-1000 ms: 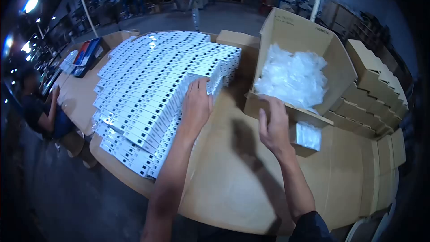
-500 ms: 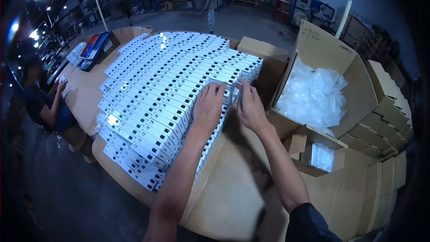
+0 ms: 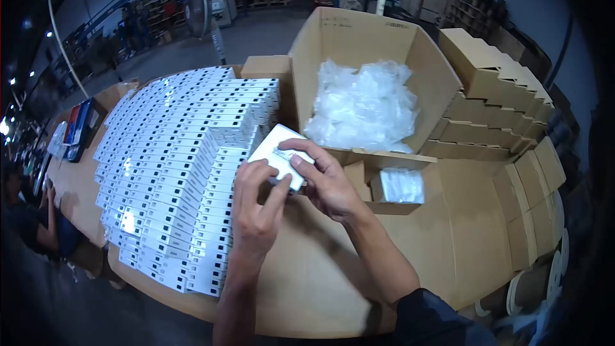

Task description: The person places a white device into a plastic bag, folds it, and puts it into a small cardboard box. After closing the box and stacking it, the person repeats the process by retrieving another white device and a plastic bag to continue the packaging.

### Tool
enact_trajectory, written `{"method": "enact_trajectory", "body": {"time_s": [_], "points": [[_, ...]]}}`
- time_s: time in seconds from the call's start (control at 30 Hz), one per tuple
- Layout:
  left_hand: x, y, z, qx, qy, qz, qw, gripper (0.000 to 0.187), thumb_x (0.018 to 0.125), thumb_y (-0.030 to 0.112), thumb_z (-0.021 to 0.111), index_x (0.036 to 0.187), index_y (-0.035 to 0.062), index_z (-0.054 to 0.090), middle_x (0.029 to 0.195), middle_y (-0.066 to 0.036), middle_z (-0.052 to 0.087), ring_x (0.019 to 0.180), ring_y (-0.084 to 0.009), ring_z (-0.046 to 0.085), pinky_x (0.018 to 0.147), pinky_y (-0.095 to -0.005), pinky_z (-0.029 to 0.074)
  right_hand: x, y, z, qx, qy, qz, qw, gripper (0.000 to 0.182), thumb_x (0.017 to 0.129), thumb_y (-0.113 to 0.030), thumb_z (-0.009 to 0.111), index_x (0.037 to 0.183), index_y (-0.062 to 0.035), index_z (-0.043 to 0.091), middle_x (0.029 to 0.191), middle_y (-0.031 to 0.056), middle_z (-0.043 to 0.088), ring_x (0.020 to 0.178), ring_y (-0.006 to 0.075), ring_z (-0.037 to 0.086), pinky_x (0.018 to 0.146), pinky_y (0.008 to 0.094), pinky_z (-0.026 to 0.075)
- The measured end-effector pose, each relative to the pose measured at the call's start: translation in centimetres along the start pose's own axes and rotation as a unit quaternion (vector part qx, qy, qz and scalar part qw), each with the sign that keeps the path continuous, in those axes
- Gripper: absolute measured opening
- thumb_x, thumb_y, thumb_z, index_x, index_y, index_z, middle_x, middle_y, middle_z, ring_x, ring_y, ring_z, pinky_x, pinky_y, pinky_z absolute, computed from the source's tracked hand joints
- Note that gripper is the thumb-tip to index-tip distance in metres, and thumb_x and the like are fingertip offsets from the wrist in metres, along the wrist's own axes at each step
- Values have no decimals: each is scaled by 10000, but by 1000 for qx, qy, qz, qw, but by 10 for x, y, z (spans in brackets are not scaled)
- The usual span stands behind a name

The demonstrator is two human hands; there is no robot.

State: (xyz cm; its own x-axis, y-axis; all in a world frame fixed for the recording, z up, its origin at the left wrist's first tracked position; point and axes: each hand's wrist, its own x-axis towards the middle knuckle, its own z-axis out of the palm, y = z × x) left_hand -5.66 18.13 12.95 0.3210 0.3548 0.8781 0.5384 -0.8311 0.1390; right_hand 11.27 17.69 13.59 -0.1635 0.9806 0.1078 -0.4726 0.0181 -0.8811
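A small flat white plastic box [image 3: 277, 143] with faint printing on its face is between my two hands, above the table. My left hand [image 3: 258, 200] is closed on its near left side, with fingertips on the face. My right hand [image 3: 328, 181] grips the right side, with the fingers curled over the face. Just left of my hands stand rows of stacked white boxes [image 3: 179, 154] of similar look, with small dark square openings along their edges.
Behind my hands is a large cardboard box [image 3: 371, 32] with clear plastic bags [image 3: 365, 102]. A smaller carton [image 3: 398, 209] holds wrapped packets [image 3: 402, 186]. Folded cardboard [image 3: 493, 83] is stacked at right. Another person [image 3: 41, 224] sits at far left near a blue tray [image 3: 80, 131].
Both hands have drawn back from the stack, with one white box now held between them. The view has turned to the right, bringing the large carton nearer the middle.
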Motion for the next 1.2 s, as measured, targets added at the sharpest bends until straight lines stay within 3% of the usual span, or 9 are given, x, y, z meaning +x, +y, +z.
{"method": "enact_trajectory", "body": {"time_s": [0.2,0.3,0.5,0.57,0.83,0.93,1.0,1.1,1.2], "points": [[56,10,42,-161,-116,-34,979,513,781,-41,765,1263,72,632,1275,-168,600,1165,-359,618,991,-425,524,-43,-85,-66,-241,95,-152,954,235,1031,15,470,1067,14,702,984,78,684,955,133,643,811,308,632],[64,-19,99,-144,-232,4,962,457,811,5,755,1251,63,646,1277,-158,611,1201,-352,601,1026,-420,509,-63,-124,-85,-579,187,-179,773,189,897,-73,675,1067,-45,752,1046,127,713,1067,253,656,918,392,545],[90,-47,157,-151,-385,88,906,290,858,81,742,1143,40,710,1216,-132,653,1194,-337,597,1025,-424,502,-41,-132,-130,-694,95,-253,668,442,731,-225,880,1118,-50,762,1471,186,532,1336,375,533,1066,477,487],[93,-54,173,-147,-395,99,902,236,871,83,730,1101,32,715,1164,-128,676,1182,-340,599,1003,-423,505,-34,-128,-142,-700,82,-191,684,574,668,-281,927,1162,-43,755,1563,212,414,1381,437,476,1111,517,451],[152,-28,144,-251,-227,-58,939,143,980,104,623,1014,-35,622,976,-236,682,861,-442,652,798,-443,530,9,-118,-155,-614,178,-239,730,215,882,-201,781,969,-6,785,1307,238,616,1217,405,608,1041,450,479],[150,-21,142,-337,-113,-190,915,224,1075,195,538,1104,-26,558,936,-173,697,797,-263,696,726,-350,543,4,-126,-137,-545,199,-299,757,142,935,-158,722,923,-38,798,1134,195,661,1054,352,645,928,427,498],[143,1,137,-453,9,-311,835,321,1101,298,515,1188,-11,504,966,-94,670,825,-131,666,724,-282,563,-8,-125,-116,-521,257,-301,756,143,937,-158,721,922,-39,798,1096,194,657,1025,347,640,904,428,495],[101,53,113,-591,83,-377,708,398,1050,317,625,1226,-16,498,1013,-92,670,837,-147,676,738,-288,584,-33,-112,-86,-496,325,-310,744,147,936,-148,723,911,-15,782,1065,197,646,994,360,628,867,430,491],[73,106,87,-479,-4,-367,798,457,965,216,755,1280,-42,545,1022,-123,716,885,-137,688,747,-299,576,-63,-80,-61,-485,347,-381,707,158,924,-127,740,914,30,749,1071,205,646,992,386,620,859,438,494]]}}
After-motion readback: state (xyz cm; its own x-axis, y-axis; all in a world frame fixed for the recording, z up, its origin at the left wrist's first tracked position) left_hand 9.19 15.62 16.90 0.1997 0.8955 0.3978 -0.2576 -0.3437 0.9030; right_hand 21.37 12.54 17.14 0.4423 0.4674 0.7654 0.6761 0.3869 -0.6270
